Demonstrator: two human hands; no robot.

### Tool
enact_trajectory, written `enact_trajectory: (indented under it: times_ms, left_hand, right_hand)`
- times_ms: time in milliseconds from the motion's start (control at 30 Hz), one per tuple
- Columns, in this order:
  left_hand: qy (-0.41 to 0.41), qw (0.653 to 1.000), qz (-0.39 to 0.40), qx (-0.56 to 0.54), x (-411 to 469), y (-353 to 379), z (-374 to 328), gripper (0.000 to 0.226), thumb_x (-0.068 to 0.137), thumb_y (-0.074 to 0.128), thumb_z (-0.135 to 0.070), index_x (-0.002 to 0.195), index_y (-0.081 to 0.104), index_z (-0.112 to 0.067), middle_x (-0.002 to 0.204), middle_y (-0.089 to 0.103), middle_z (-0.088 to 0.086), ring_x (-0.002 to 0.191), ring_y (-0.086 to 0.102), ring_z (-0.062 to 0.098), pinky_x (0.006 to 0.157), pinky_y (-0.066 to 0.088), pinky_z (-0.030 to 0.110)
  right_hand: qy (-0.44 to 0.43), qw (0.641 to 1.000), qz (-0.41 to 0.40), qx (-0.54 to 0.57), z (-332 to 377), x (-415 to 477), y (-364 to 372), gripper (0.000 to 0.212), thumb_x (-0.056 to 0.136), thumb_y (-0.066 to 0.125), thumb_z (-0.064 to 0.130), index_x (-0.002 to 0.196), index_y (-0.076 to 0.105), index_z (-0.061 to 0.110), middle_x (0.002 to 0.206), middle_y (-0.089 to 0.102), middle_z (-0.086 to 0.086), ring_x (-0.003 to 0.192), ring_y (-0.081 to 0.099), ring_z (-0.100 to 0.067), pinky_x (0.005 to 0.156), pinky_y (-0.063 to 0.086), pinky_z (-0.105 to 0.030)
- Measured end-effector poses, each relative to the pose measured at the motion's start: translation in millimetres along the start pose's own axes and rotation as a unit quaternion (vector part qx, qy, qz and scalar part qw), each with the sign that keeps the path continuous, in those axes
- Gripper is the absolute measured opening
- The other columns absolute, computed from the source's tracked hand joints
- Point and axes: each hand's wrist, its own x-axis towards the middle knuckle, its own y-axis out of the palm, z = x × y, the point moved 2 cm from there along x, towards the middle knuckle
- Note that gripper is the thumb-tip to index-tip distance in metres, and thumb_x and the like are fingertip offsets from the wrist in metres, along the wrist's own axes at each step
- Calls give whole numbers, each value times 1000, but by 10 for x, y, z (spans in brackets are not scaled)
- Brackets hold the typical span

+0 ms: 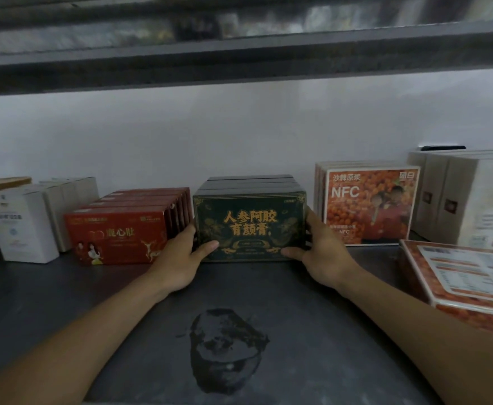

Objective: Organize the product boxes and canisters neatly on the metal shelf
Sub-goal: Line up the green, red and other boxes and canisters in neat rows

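A dark green box with gold lettering (249,226) stands upright at the middle of the metal shelf (122,302), front of a row of like boxes. My left hand (181,258) grips its lower left corner, thumb on the front face. My right hand (321,255) grips its lower right corner the same way. Red boxes (119,238) stand in a row just left of it. Orange NFC boxes (368,206) stand to its right.
White boxes (20,223) stand at the far left and cream boxes (467,200) at the far right. An orange box (467,282) lies flat at the right front. A dark stain (225,346) marks the shelf's front middle. Another shelf (239,59) hangs overhead.
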Motion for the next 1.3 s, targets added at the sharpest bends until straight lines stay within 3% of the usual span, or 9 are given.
enact_trajectory:
  times_ms: [300, 433, 533, 767, 900, 1033, 1167, 1233, 1300]
  left_hand:
    - [-12, 1000, 0, 26, 8, -1, 18, 57, 97, 49, -38, 148, 31, -19, 150, 41, -2, 136, 37, 19, 109, 30, 27]
    - [-16, 1000, 4, 21, 0, -10, 13, 59, 96, 49, -40, 149, 28, -22, 151, 39, -3, 137, 38, 19, 114, 31, 36]
    - [-18, 999, 4, 27, -7, -14, 4, 59, 96, 49, -41, 147, 30, -19, 150, 40, -1, 136, 39, 19, 114, 32, 36]
    - [-52, 998, -11, -30, -122, -62, -76, 55, 93, 59, -35, 144, 42, -21, 143, 49, -4, 134, 43, 20, 112, 34, 37]
    - [-94, 994, -44, -37, -309, -64, -173, 69, 94, 62, -29, 152, 27, -14, 147, 42, 9, 125, 50, 22, 100, 40, 30]
    - [-92, 994, -54, -33, -553, -24, -329, 56, 94, 61, -25, 144, 38, -17, 136, 52, 3, 97, 54, 6, 79, 42, 15]
    - [-58, 995, -75, 13, -809, 61, -501, 51, 93, 63, -28, 139, 44, -19, 130, 55, -1, 110, 53, 12, 91, 41, 23]
    - [-62, 994, -90, 12, -896, 75, -562, 49, 92, 63, -32, 137, 47, -19, 128, 56, -1, 112, 54, 13, 92, 42, 26]
    - [-62, 995, -79, 6, -967, 137, -644, 50, 92, 62, -35, 137, 48, -19, 128, 57, -1, 112, 55, 13, 92, 42, 27]
  right_hand:
    - [-12, 1000, -16, 1, -34, 13, 8, 87, 77, 81, 5, 148, 35, 26, 123, 59, 8, 122, 56, -20, 106, 46, -44]
    - [-6, 1000, -19, 5, -50, 13, 6, 87, 76, 82, 5, 147, 36, 24, 124, 60, 6, 121, 56, -21, 106, 46, -44]
    - [0, 1000, -13, 6, -51, 10, 11, 85, 78, 80, 4, 147, 36, 24, 123, 59, 7, 122, 56, -21, 106, 46, -43]
    - [33, 999, -24, -32, 3, -48, 6, 82, 78, 81, 14, 147, 36, 17, 130, 61, -8, 127, 52, -29, 106, 45, -47]
    - [54, 996, -37, -58, 116, -176, -55, 67, 83, 77, 16, 139, 42, 6, 129, 61, -12, 124, 54, -31, 99, 46, -35]
    - [44, 995, -53, -78, 297, -365, -165, 58, 86, 75, 22, 133, 47, 3, 130, 59, -15, 122, 54, -32, 90, 46, -31]
    - [-3, 997, -51, -63, 470, -581, -250, 57, 87, 74, 27, 135, 48, 8, 131, 60, -11, 122, 54, -27, 84, 37, -18]
    - [-25, 997, -51, -56, 538, -746, -320, 58, 87, 74, 26, 137, 48, 10, 131, 61, -8, 122, 54, -22, 80, 30, -7]
    - [-45, 996, -50, -59, 596, -947, -420, 62, 87, 75, 27, 140, 47, 12, 133, 60, -5, 123, 54, -19, 83, 31, -6]
